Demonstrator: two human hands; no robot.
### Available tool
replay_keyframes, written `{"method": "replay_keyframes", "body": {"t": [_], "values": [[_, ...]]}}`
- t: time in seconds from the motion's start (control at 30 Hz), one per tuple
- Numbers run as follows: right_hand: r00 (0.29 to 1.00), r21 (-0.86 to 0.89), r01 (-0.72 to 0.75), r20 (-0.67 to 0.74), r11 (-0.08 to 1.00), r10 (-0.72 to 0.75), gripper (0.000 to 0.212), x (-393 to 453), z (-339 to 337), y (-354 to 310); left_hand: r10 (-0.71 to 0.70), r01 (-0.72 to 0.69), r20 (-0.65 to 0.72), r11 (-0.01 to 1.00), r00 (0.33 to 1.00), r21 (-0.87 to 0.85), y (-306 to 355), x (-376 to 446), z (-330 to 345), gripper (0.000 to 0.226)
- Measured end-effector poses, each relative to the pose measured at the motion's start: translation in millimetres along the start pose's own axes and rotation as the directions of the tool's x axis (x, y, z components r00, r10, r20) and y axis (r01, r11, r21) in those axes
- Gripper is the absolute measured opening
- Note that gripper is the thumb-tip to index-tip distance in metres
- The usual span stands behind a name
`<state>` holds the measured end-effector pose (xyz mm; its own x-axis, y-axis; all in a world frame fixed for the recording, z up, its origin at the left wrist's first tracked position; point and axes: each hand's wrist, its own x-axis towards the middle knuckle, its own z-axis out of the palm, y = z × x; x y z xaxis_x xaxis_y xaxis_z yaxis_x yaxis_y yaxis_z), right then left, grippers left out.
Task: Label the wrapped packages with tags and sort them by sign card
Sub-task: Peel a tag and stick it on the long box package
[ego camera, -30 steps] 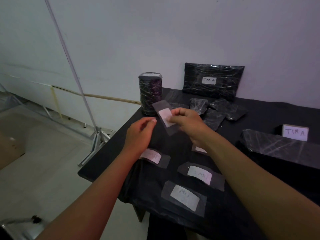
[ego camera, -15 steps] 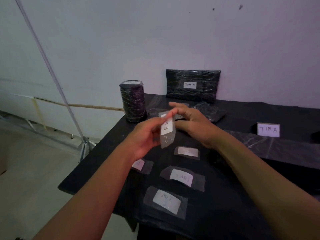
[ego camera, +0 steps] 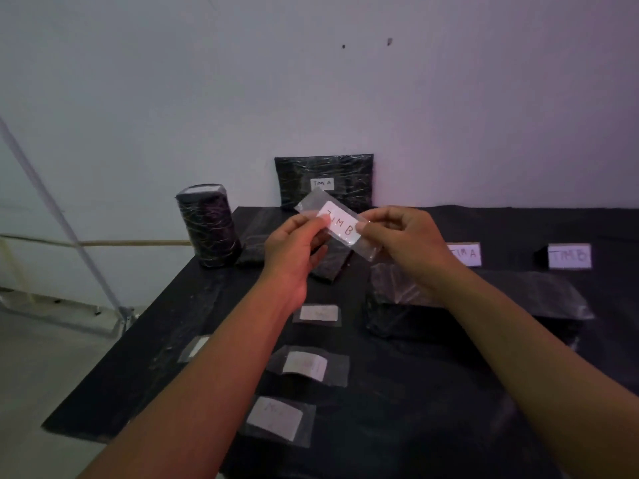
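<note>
We are pinching the "TIM B" tag (ego camera: 340, 225) with both the left hand (ego camera: 294, 250) and right hand (ego camera: 401, 243), holding it above the table (ego camera: 193, 305). Its sticky film is probably risking folding onto itself, or landing on a "TIM A" package (ego camera: 325, 181).

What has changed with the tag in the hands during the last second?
One second ago only the right hand pinched the tag; the left hand has since taken hold too. The tag has turned flat toward the camera, so "TIM B" reads. The other tags on the table and the packages stayed as they were.
</note>
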<state>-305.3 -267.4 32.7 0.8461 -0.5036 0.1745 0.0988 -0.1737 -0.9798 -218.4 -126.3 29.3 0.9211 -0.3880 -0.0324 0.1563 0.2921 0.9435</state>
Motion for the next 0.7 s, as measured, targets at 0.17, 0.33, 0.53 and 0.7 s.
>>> {"method": "replay_keyframes", "body": {"t": [0.17,0.33,0.53,0.7], "values": [[0.998,-0.086,-0.008,-0.067,0.996,0.002,0.022,-6.3,-53.1,-7.0,-0.017,0.016,0.031,0.999,0.999,0.032,-12.1,-5.0,41.7,0.007],[0.993,-0.212,-0.048,-0.111,0.976,0.024,0.031,-17.5,-101.7,-8.5,0.046,-0.048,0.015,0.984,0.999,0.171,-31.0,-8.3,82.7,0.009],[0.986,-0.377,-0.141,-0.141,0.915,0.094,0.044,-30.4,-145.5,4.4,0.172,-0.172,0.042,0.875,0.984,0.453,-56.4,-18.3,117.2,0.01],[0.978,-0.51,-0.182,-0.179,0.841,0.104,0.046,-36.7,-157.8,22.3,0.227,-0.292,0.194,0.565,0.954,0.772,-76.3,-22.9,121.2,0.022]]}}
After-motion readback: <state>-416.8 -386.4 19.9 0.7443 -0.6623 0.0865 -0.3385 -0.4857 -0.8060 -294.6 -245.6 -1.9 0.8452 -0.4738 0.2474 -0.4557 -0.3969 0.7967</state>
